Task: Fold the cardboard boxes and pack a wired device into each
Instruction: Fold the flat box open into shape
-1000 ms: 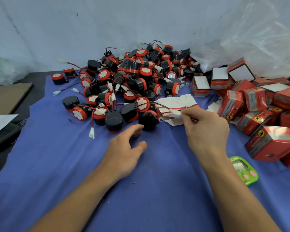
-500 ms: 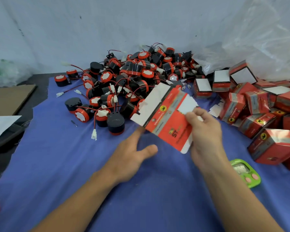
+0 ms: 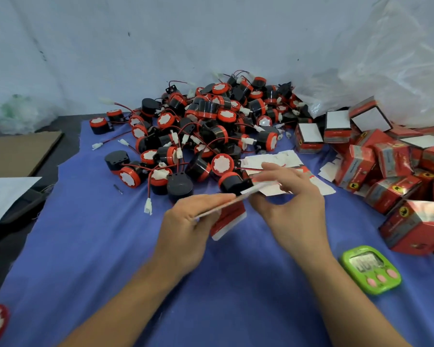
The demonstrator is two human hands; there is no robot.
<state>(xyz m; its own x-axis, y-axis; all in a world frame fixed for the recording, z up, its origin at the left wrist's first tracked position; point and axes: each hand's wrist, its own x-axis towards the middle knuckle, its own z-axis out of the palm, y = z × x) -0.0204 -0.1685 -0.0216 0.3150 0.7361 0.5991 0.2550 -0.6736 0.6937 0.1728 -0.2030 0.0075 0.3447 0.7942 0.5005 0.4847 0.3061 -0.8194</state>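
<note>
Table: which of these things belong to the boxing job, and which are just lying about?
Job: flat box, held by left hand and right hand; devices; blanks; folded boxes.
Lying about: timer; cardboard sheet; plastic bag.

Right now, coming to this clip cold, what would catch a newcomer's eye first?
The heap of black-and-red wired devices fills the far middle of the blue cloth. To its right lies a jumble of folded red boxes. In front, the left hand and right hand hold a flat unfolded box between them, with a green timer beside the right forearm.
</note>
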